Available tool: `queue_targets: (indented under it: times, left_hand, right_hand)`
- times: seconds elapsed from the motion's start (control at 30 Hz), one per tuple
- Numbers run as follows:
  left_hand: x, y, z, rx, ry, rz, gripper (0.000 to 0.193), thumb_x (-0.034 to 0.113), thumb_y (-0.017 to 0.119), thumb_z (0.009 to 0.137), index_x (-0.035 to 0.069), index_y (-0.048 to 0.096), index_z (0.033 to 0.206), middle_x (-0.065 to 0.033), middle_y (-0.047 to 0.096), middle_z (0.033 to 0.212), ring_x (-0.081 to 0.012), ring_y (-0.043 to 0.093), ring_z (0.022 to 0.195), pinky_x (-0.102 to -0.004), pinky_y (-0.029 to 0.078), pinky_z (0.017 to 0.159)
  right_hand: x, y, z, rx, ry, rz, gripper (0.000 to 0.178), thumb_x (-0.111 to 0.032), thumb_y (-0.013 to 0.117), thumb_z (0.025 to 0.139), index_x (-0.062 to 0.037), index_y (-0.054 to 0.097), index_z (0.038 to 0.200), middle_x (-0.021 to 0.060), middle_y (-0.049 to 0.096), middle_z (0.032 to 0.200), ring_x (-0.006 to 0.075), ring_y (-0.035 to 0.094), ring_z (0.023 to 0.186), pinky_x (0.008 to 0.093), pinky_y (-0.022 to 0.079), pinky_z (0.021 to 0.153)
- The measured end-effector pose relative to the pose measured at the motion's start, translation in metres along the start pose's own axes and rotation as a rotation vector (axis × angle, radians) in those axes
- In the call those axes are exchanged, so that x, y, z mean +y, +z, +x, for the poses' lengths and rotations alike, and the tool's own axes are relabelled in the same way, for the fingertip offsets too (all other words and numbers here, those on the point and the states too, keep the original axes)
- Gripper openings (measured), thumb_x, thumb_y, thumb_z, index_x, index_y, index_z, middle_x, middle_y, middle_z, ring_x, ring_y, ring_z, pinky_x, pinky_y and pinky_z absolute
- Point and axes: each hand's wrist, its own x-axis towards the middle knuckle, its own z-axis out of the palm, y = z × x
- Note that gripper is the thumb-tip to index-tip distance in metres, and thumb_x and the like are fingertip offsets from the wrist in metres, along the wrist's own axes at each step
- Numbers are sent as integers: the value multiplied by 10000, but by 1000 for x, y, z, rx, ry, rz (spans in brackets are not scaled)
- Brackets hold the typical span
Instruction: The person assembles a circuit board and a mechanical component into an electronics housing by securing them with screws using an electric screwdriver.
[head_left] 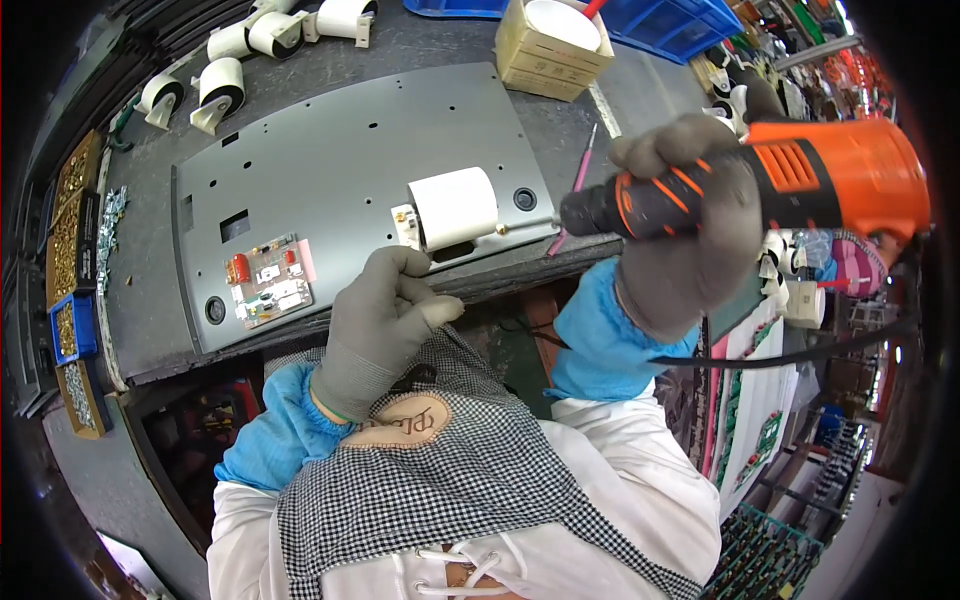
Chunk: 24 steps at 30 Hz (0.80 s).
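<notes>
My right hand (690, 220), in a grey glove, is wrapped round an orange and black power screwdriver (800, 180). The tool lies nearly level, its bit pointing left. A small brass-coloured screw (502, 229) shows at the bit's tip, by the right end of a white cylindrical part (455, 207). That part sits on a grey metal panel (330, 140), near its front edge, with a white mounting tab on its left end. My left hand (375, 325), also gloved, is just below that tab, fingers bent and thumb apart, nothing visible in it. Whether a fingertip touches the tab, I cannot tell.
A circuit board (268, 283) with red components lies on the panel's left. Several white cylindrical parts (222, 85) stand behind. Fastener trays (70, 325) line the left edge. A cardboard box (545, 60) and a pink-handled screwdriver (582, 180) are at the right. A black cable (800, 355) trails rightward.
</notes>
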Motion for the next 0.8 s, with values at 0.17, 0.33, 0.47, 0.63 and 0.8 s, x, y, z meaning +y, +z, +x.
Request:
queue_targets:
  times: [0.17, 0.33, 0.47, 0.63, 0.8]
  left_hand:
    - [-6, 2, 2, -78, 1, -45, 401, 129, 802, 836, -10, 585, 1144, -37, 651, 837, -85, 612, 743, -237, 519, 680]
    - [-3, -2, 5, -177, -132, -148, 352, 146, 743, 885, -17, 590, 1156, -19, 634, 856, -80, 590, 792, -240, 501, 732]
    - [6, -19, 7, -345, -322, -496, 367, 69, 616, 914, -41, 524, 1252, -95, 614, 1064, -119, 581, 942, -263, 488, 819]
    - [9, -38, -11, -365, -326, -899, 346, -7, 516, 915, -27, 485, 1259, -165, 565, 1248, -222, 607, 1136, -346, 524, 989]
    - [4, -48, -21, -387, -333, -930, 225, 20, 459, 995, -23, 489, 1214, -201, 578, 1266, -233, 676, 1089, -289, 604, 911]
  right_hand:
    - [18, 18, 2, 98, 27, -163, 666, -117, 648, 859, 67, 338, 1420, 141, 689, 885, 237, 686, 677, 374, 607, 657]
    - [16, 27, 13, -151, 189, -138, 696, -100, 679, 835, 60, 358, 1432, 130, 695, 888, 203, 689, 684, 343, 621, 635]
    - [37, 35, 20, -172, 218, -11, 264, -2, 770, 751, -21, 659, 990, 19, 671, 742, 81, 606, 582, 233, 473, 509]
    - [37, 34, 23, -191, 301, 94, 608, -4, 756, 746, -25, 519, 1306, 33, 667, 786, 84, 605, 587, 238, 484, 515]
    - [27, 39, 22, -231, 292, -72, 678, -92, 675, 804, 24, 414, 1419, 89, 661, 842, 179, 642, 677, 353, 571, 651]
